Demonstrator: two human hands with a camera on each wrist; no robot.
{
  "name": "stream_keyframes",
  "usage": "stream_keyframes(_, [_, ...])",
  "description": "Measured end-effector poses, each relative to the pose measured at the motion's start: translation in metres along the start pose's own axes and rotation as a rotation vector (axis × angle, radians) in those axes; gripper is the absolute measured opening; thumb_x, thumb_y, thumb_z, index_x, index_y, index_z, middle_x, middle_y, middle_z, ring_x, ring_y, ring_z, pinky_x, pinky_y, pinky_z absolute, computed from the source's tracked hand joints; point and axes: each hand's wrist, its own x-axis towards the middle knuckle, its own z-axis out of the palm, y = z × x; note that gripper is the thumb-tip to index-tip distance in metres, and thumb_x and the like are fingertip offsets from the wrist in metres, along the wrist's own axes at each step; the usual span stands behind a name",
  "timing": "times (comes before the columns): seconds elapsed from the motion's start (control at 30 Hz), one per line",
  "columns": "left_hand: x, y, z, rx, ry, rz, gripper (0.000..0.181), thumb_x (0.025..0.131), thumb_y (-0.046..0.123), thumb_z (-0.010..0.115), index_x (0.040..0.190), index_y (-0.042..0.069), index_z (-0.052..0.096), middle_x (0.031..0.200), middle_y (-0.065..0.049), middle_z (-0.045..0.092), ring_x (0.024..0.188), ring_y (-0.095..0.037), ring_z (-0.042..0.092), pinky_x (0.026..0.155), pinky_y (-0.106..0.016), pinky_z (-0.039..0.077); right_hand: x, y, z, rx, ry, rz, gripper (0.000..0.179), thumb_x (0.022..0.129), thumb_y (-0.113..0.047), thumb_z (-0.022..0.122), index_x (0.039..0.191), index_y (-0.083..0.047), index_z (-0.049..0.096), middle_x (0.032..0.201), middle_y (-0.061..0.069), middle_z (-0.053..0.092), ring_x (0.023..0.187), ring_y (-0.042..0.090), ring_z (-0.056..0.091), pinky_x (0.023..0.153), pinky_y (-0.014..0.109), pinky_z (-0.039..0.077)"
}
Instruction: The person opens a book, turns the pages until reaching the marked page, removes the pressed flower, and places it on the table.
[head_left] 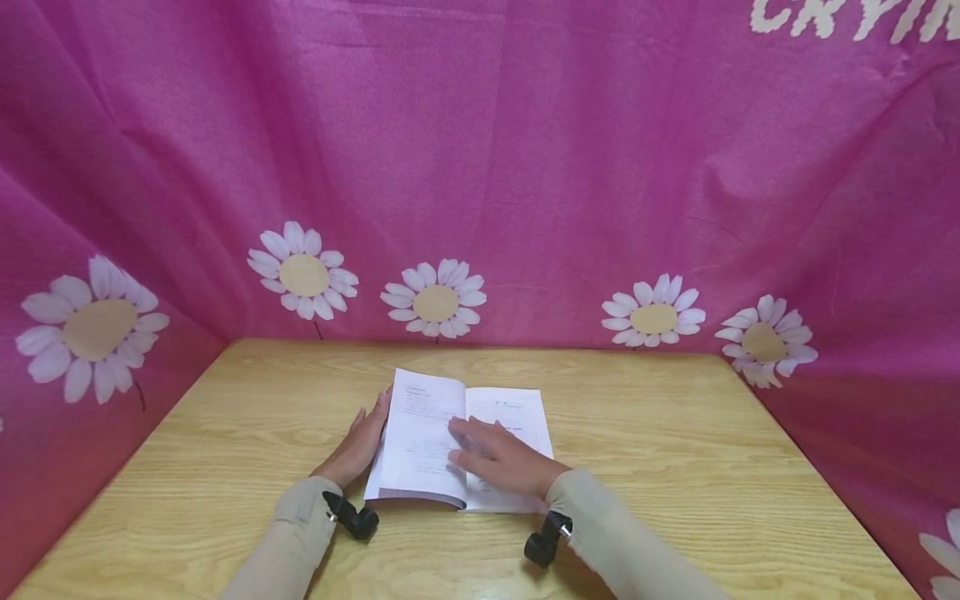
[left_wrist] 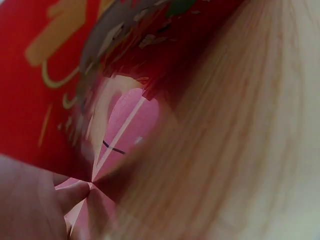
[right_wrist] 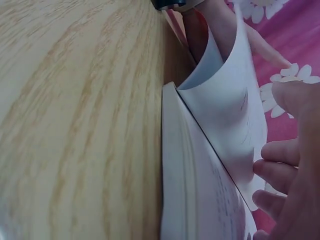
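An open book (head_left: 427,442) lies on the wooden table, its left part tilted up and the right page (head_left: 510,408) flatter. At the raised left edge is my left hand (head_left: 362,442), its fingers partly hidden behind the book. The left wrist view shows the book's red cover (left_wrist: 45,95) from outside, with part of the left hand (left_wrist: 30,205) by its lower edge. My right hand (head_left: 510,457) reaches over the middle of the book, fingers extended. In the right wrist view, the right hand's fingertips (right_wrist: 260,167) are at a curved white page (right_wrist: 220,110).
The wooden table (head_left: 675,467) extends around the book. Pink cloth (head_left: 525,167) printed with white daisies hangs behind the table and along both sides. Each wrist carries a small black camera mount (head_left: 352,517).
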Motion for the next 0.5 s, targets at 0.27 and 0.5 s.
stream_keyframes(0.27, [0.0018, -0.0030, 0.0028, 0.077, 0.049, -0.035, 0.083, 0.095, 0.058, 0.046, 0.156, 0.025, 0.002, 0.162, -0.008, 0.012, 0.147, -0.038, 0.005, 0.115, -0.059, 0.002, 0.0046, -0.0042, 0.0035, -0.042, -0.018, -0.002, 0.067, 0.099, -0.052, 0.042, 0.151, -0.011, 0.032, 0.156, 0.003, 0.029, 0.145, 0.018, 0.022, 0.118, 0.048, 0.005])
stream_keyframes(0.5, [0.0011, -0.0089, 0.0040, 0.127, 0.088, 0.009, 0.098, 0.087, 0.050, 0.065, 0.156, 0.027, -0.001, 0.161, -0.011, 0.014, 0.144, -0.038, 0.017, 0.109, -0.066, 0.020, 0.0050, -0.0057, 0.0038, -0.026, -0.027, 0.000, 0.068, 0.100, -0.051, 0.042, 0.151, -0.009, 0.031, 0.157, 0.004, 0.027, 0.145, 0.020, 0.020, 0.118, 0.048, 0.003])
